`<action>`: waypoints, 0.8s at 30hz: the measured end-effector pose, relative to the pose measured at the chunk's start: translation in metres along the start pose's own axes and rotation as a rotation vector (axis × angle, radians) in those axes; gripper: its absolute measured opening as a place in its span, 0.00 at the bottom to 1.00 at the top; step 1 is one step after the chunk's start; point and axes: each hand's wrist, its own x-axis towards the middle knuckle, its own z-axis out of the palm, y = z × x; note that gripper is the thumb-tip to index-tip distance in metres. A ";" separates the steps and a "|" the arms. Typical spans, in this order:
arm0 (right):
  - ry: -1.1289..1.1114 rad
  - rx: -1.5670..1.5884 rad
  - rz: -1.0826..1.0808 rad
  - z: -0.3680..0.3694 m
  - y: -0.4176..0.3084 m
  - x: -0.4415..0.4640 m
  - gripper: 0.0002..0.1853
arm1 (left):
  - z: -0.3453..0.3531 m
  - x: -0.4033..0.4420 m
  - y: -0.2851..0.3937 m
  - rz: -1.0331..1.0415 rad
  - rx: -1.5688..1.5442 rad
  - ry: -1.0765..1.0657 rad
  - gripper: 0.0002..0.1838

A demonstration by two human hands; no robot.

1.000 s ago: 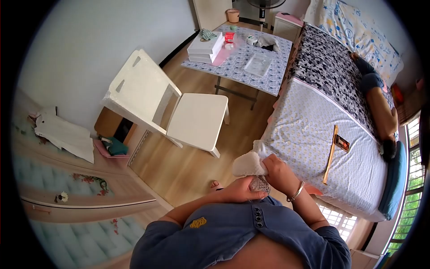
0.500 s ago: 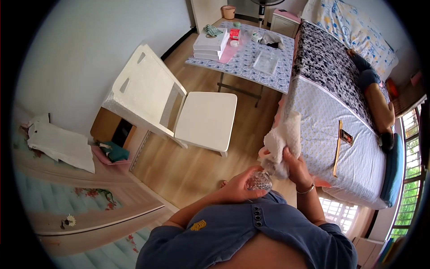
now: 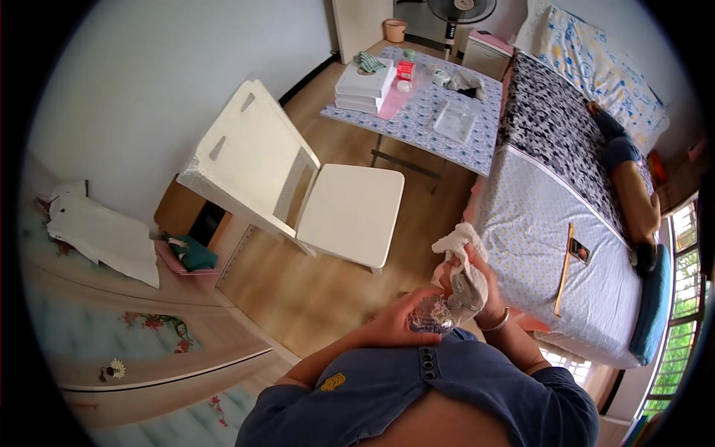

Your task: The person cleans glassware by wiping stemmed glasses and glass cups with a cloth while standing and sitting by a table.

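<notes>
Low in the middle of the view, my left hand point(image 3: 398, 322) is wrapped round a clear patterned glass object point(image 3: 432, 316). Close beside it on the right, my right hand point(image 3: 485, 287) has its fingers closed on a whitish cloth point(image 3: 456, 240), which bunches up above and around the fingers. A shiny clear part shows between the two hands, against the cloth; whether it belongs to the glass object I cannot tell. A silver bangle point(image 3: 494, 322) circles my right wrist.
A white chair point(image 3: 350, 212) stands ahead. Behind it a patterned table point(image 3: 417, 123) carries white boxes point(image 3: 363, 83), a red box point(image 3: 405, 71) and a clear tray point(image 3: 455, 121). On the right, a bed point(image 3: 514, 201) holds a wooden stick point(image 3: 565, 272); a person point(image 3: 629, 186) lies at its far side.
The cloth has come down from its raised position and now lies bunched near the glass object. My right hand has moved slightly left, and the view has shifted a little.
</notes>
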 end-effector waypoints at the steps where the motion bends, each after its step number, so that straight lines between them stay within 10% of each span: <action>1: 0.055 0.028 -0.036 -0.003 0.003 0.006 0.16 | -0.001 0.001 0.000 -0.003 0.017 0.008 0.38; 3: 0.178 0.019 -0.110 -0.001 0.002 0.016 0.17 | 0.001 0.004 -0.005 -0.056 -0.422 0.155 0.38; 9: -0.068 -0.912 -0.183 -0.017 -0.022 0.003 0.25 | -0.002 0.053 -0.005 0.077 -0.230 0.587 0.38; 11: -0.170 -1.319 -0.321 -0.025 -0.021 0.015 0.23 | -0.004 0.069 -0.005 0.055 0.828 0.651 0.43; 20: 0.088 -0.671 -0.220 -0.060 -0.049 0.036 0.13 | 0.005 0.120 -0.015 0.141 0.801 0.428 0.49; 24: -0.016 -0.279 -0.101 -0.069 -0.064 0.034 0.19 | -0.006 0.126 -0.009 0.004 -0.218 0.213 0.45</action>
